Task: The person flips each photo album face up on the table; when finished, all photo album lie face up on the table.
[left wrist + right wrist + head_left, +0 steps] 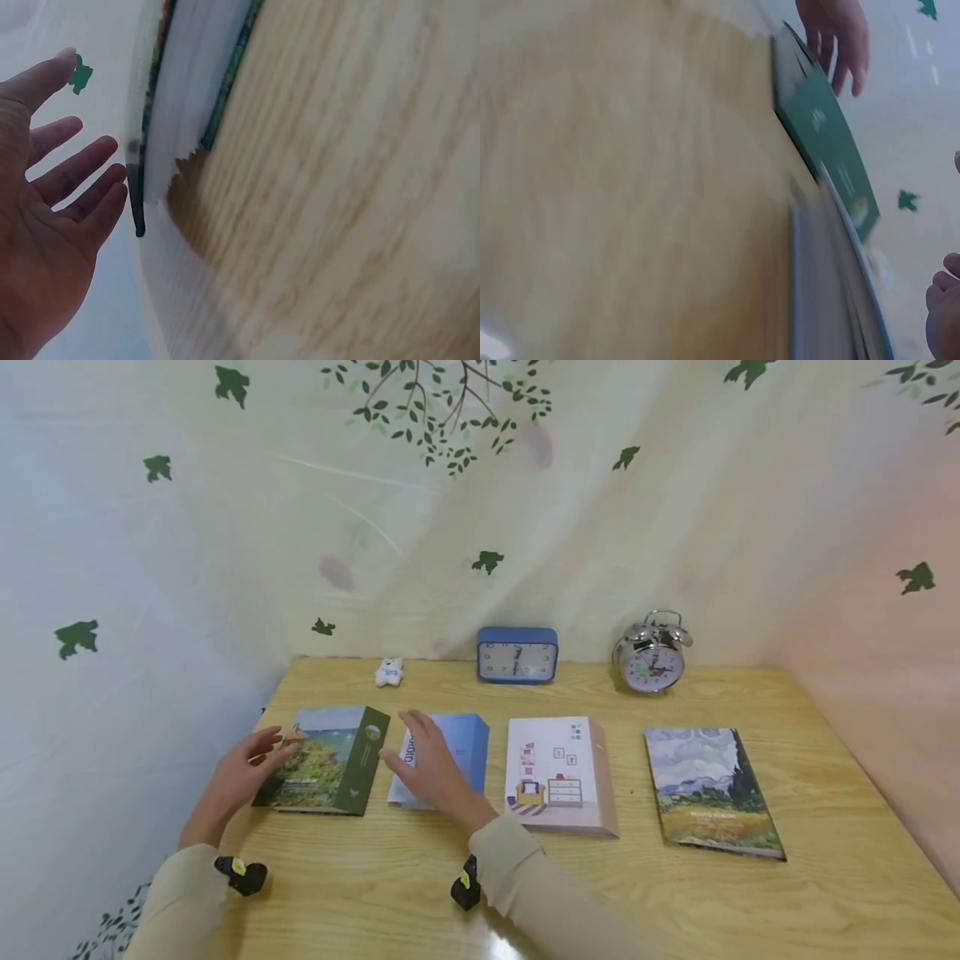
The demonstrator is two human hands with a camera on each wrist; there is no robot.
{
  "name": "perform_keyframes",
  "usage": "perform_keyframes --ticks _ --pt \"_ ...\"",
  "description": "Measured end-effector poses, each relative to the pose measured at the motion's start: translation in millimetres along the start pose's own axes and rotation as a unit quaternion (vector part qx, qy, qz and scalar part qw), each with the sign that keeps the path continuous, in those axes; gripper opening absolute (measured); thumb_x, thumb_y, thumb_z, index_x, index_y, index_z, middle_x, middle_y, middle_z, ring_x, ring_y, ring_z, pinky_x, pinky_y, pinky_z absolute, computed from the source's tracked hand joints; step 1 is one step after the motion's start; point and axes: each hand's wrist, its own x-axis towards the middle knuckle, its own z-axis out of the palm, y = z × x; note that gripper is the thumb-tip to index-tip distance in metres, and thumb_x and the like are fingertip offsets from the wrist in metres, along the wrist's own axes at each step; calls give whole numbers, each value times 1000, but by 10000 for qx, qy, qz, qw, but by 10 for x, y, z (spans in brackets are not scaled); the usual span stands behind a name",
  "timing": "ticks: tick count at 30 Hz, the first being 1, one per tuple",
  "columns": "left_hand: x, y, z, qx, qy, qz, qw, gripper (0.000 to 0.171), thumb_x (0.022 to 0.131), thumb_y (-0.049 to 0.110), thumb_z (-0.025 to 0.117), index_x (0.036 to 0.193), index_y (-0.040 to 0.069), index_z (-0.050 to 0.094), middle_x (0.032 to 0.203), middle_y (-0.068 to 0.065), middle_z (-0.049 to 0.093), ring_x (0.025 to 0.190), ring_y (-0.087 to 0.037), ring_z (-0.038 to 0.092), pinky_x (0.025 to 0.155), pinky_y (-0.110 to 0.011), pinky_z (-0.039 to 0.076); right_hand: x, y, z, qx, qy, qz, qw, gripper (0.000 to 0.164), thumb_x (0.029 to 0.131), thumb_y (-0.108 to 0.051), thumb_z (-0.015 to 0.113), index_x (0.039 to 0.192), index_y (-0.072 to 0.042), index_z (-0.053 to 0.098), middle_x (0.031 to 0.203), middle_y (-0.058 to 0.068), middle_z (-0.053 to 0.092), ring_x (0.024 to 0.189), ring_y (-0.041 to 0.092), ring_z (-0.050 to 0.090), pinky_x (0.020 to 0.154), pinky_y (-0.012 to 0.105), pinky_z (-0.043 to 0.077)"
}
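A green-spined photo album [341, 768] with a landscape cover lies flat at the left of the table. My left hand [242, 774] hovers at its left side, fingers loosely spread and holding nothing. In the left wrist view that hand [56, 217] is beside the album's page edges [187, 82]. My right hand [431, 768] is above the blue book [470, 747], hiding part of its cover, with thumb and fingers apart and nothing between them. Only the fingers of the right hand [945, 311] show at the right wrist view's edge.
Right of the blue book lies a thick white book [551, 777] with a furniture drawing, then an album with a painted cover [708, 789]. Along the back stand a small white bear figure [389, 672], a blue clock [517, 656] and a silver alarm clock [651, 664]. A leaf-patterned curtain [420, 552] hangs behind.
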Motion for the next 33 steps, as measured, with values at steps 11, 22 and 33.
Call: perform_keyframes --ticks 11,22,33 --pt "-80 12 54 313 -264 29 9992 77 95 41 57 149 -3 26 145 -33 34 125 -53 42 96 -62 41 -151 -376 582 448 -772 338 9954 69 98 -46 48 153 -17 20 160 7 14 146 24 20 111 47 35" --pt "-96 -2 80 912 -388 53 9951 80 93 47 58 146 -8 30 143 -36 35 126 -51 42 97 -60 42 -200 -485 812 757 -905 1667 9789 77 95 -50 51 155 -15 16 162 9 -2 148 25 10 112 47 33" --pt "-127 -44 91 1357 -160 292 9902 72 94 45 56 140 -8 41 145 -30 37 125 -51 42 97 -65 37 -186 -428 840 866 -948 1603 9787 73 96 -49 50 154 -17 19 162 3 2 149 20 10 114 43 32"
